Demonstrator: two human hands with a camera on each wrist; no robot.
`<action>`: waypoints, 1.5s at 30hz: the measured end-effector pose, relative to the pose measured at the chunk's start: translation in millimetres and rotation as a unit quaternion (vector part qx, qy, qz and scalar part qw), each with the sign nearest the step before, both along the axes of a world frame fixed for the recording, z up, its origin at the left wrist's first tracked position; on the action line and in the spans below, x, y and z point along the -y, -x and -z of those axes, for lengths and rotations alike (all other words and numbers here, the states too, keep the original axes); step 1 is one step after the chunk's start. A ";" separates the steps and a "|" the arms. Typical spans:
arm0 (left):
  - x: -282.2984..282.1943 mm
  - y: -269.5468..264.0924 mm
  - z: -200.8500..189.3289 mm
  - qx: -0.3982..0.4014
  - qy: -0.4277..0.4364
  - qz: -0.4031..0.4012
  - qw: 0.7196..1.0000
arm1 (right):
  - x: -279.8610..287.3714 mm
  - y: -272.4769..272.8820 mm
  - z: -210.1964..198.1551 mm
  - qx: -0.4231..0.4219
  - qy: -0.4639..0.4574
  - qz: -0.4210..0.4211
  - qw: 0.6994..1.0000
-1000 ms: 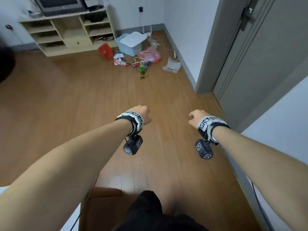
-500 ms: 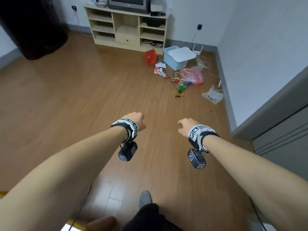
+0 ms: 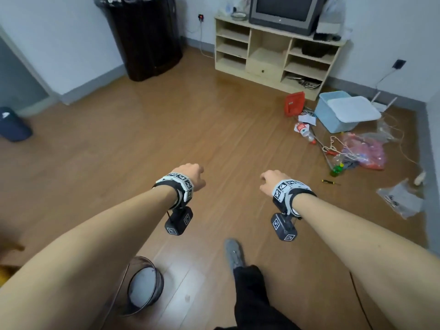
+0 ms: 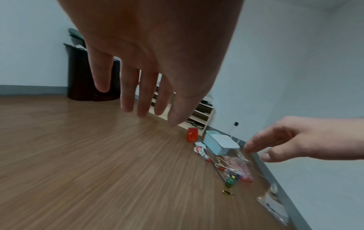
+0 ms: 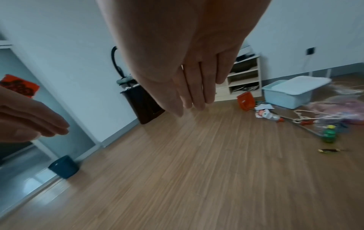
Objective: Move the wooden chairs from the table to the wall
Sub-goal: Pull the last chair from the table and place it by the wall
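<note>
No wooden chair or table shows whole in any view. A scrap of orange-brown wood (image 3: 10, 247) pokes in at the left edge of the head view; I cannot tell what it is. My left hand (image 3: 193, 173) and right hand (image 3: 271, 180) are held out side by side over the bare wooden floor (image 3: 147, 139), about waist high. Both hold nothing. The left wrist view shows the left hand's fingers (image 4: 128, 99) hanging straight and relaxed. The right hand's fingers (image 5: 195, 93) lie together, straight, in the right wrist view.
A pale TV stand (image 3: 264, 67) with an old TV (image 3: 285, 8) stands at the far wall, a dark cabinet (image 3: 145, 36) to its left. A blue tub (image 3: 333, 120), pink bag (image 3: 367, 154), green bottle (image 3: 336, 170) and other litter lie right. A round bin (image 3: 145, 287) sits beside my foot (image 3: 234, 253).
The view has swung left: the grey door has left the frame, and the TV stand and litter have shifted right. A round bin has come in below. Both hands stay out front, empty.
</note>
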State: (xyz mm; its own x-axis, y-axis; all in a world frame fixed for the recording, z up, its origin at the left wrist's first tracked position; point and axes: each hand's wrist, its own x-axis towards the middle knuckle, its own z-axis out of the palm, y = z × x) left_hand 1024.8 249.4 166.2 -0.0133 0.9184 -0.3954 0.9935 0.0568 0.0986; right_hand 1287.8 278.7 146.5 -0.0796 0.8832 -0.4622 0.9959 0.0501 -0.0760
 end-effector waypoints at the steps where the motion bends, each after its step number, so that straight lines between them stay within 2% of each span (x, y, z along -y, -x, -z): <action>1: -17.6 16.8 3.5 0.001 0.002 -0.014 1.000 | -26.2 18.7 6.8 0.000 0.005 -0.018 1.000; 4: -72.9 70.4 6.2 0.002 -0.010 -0.069 0.998 | -116.3 83.8 20.8 0.011 0.017 -0.090 0.996; 8: -128.5 155.2 -5.3 -0.005 -0.008 -0.152 0.988 | -222.8 194.4 17.2 0.029 0.016 -0.195 0.980; 14: -166.4 303.6 -18.4 -0.003 -0.006 -0.282 0.959 | -305.7 381.2 -0.9 0.009 0.013 -0.324 0.946; 22: -200.2 531.0 6.3 0.003 -0.025 -0.402 0.915 | -367.5 653.8 11.3 0.011 0.014 -0.435 0.900; 31: -215.5 777.7 -18.7 -0.007 -0.020 -0.481 0.876 | -401.8 934.0 -12.0 -0.003 0.010 -0.522 0.853; 35: -221.9 875.5 -6.6 -0.009 -0.013 -0.517 0.856 | -417.3 1045.5 2.2 0.024 0.010 -0.554 0.832; 41: -248.1 1034.0 13.7 -0.005 0.007 -0.565 0.825 | -454.6 1240.9 27.9 0.033 0.012 -0.608 0.793; 45: -259.8 1139.3 4.1 -0.021 0.033 -0.595 0.803 | -468.5 1371.4 23.1 0.030 0.023 -0.641 0.766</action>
